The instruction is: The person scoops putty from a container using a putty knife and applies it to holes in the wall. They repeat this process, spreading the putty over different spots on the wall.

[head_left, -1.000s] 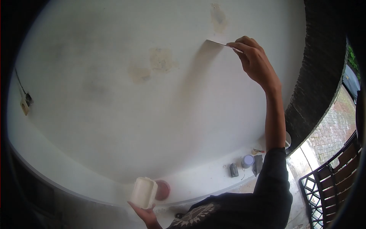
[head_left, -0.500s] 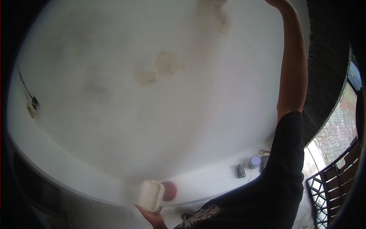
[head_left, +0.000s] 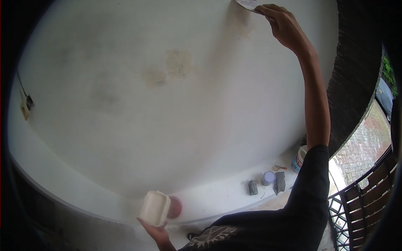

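My right hand (head_left: 284, 26) is raised at the top of the head view, its fingers closed on the handle of a putty knife (head_left: 248, 4). The knife's broad blade lies close against the white wall (head_left: 201, 121), over a brownish stain, and is partly cut off by the frame edge. Low in the view, my left hand (head_left: 157, 233) grips a cream-white rectangular tray (head_left: 155, 209) from beneath, tilted so its hollow inside shows. Behind the tray's right side, a round red container (head_left: 176, 208) is partly hidden on the ledge. Mid-wall there are beige patches (head_left: 179, 63).
Along the white ledge (head_left: 224, 200) stand a jar with a lavender lid (head_left: 269, 178), a dark block (head_left: 252, 187), a grey sheet (head_left: 279, 183), a small cup (head_left: 277, 167) and a paint bucket (head_left: 297, 161). A socket (head_left: 25, 111) hangs at left; a slatted gate (head_left: 370, 201) is at right.
My right hand and the putty knife have come down into view from above the top edge. The view has shifted, bringing the paint bucket out from behind my sleeve. My left hand still holds the tray.
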`<state>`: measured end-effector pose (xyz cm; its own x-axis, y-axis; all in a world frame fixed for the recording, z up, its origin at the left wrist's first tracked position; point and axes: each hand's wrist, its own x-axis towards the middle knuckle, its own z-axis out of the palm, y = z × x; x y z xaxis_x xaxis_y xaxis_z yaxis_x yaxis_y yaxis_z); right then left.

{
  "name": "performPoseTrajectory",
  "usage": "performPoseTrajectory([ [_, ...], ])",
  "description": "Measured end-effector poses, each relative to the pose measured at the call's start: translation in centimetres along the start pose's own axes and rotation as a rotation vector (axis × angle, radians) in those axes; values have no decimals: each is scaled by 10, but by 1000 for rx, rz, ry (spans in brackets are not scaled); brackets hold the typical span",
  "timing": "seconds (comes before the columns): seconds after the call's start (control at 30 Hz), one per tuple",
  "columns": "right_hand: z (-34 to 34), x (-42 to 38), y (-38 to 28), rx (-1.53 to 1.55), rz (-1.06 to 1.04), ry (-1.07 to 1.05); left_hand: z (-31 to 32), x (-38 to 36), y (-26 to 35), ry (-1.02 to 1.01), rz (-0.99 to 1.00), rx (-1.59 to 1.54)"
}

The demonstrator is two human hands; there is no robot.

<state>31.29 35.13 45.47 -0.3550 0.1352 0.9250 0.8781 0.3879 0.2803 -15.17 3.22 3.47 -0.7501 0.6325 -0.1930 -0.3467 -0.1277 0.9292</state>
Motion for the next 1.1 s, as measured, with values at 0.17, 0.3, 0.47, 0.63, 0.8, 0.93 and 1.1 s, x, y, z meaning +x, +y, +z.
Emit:
performPoseTrajectory([
  [0.17,-7,-27,-18,-24,-32,-75,15,6,6,-87,-115,-146],
  [0.3,-13,-45,-30,4,13,-193,23,3,7,-79,-159,-103],
  [0.47,-20,-26,-20,64,46,-98,19,3,13,-80,-154,-91],
  [0.63,-16,-1,-15,61,104,28,18,1,0,-15,-4,16],
  [0.8,16,-44,-33,-24,52,-44,9,2,-11,73,-1,31],
  [0.93,1,-65,-58,16,103,-148,-5,7,-2,-40,-76,-130],
  [1.1,5,-53,-59,8,151,210,12,12,9,-37,-139,-98],
])
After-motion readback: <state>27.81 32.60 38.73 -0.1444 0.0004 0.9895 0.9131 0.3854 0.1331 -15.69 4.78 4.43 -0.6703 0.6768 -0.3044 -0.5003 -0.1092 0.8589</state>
